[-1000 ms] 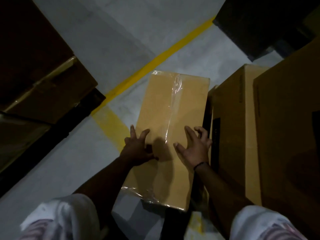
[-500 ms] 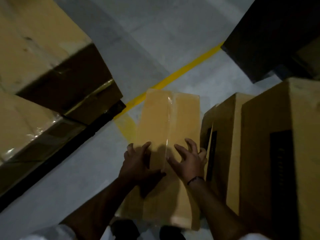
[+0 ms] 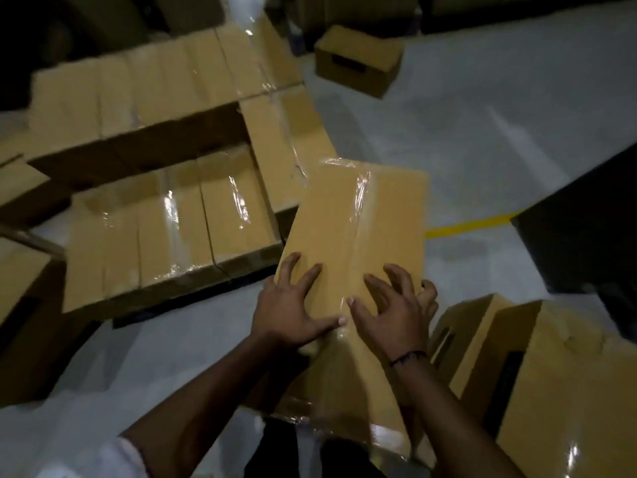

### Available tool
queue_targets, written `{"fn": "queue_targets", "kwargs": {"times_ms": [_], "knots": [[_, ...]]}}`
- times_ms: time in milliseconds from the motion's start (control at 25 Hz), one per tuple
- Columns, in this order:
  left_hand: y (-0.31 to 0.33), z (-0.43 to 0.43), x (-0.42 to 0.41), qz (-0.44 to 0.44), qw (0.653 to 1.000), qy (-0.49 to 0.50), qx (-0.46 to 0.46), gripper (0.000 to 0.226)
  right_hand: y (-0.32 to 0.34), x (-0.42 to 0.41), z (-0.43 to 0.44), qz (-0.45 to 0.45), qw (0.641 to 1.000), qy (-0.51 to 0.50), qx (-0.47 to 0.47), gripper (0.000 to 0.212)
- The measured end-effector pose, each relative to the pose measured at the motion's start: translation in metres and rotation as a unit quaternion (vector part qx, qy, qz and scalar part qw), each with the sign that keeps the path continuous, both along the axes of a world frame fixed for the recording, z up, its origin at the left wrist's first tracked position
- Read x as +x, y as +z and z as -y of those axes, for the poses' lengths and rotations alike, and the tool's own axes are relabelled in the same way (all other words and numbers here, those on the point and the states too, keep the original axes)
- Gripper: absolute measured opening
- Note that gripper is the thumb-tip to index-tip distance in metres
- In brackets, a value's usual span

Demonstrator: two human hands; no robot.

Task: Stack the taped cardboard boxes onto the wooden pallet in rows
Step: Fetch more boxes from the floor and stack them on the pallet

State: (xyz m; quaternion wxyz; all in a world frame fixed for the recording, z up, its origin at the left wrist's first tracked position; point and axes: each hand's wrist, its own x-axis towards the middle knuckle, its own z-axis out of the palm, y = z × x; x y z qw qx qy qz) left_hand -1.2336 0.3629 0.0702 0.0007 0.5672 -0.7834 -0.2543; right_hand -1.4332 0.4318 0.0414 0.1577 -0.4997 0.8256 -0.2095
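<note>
We've got both hands on the taped cardboard box (image 3: 362, 215). Our left hand (image 3: 289, 312) lies flat, fingers splayed by its left edge. Our right hand (image 3: 389, 312) claws down with bent fingertips, the outer fingers hooked over the right edge. The box rides between the two, tilted, its far end close to the stacked rows (image 3: 172, 229) just to its left. This looks like the carry-over step. Next comes a swing left, then lowering it flush against a row. The pallet beneath is lost in shadow.
</note>
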Motion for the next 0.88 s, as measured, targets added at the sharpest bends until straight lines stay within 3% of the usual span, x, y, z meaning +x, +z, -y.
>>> {"fn": "queue_targets", "kwargs": {"times_ms": [160,440,680,880], "knots": [[0.045,-0.013,0.044,-0.060,0.990,0.112,-0.064,0.115,0.061,0.038,0.042,-0.032,0.995,0.077,-0.046,0.048],[0.073,-0.007,0.151,-0.060,0.959,0.259,-0.097,0.114,0.111,0.153,0.127,-0.087,0.965,0.240,-0.067,0.043],[0.076,0.043,0.236,-0.056,0.952,0.292,-0.076,0.117,0.113,0.243,0.188,-0.078,0.954,0.287,-0.038,0.046],[0.070,0.097,0.275,-0.047,0.953,0.292,-0.060,0.119,0.100,0.287,0.238,-0.079,0.959,0.271,-0.032,0.048]]}}
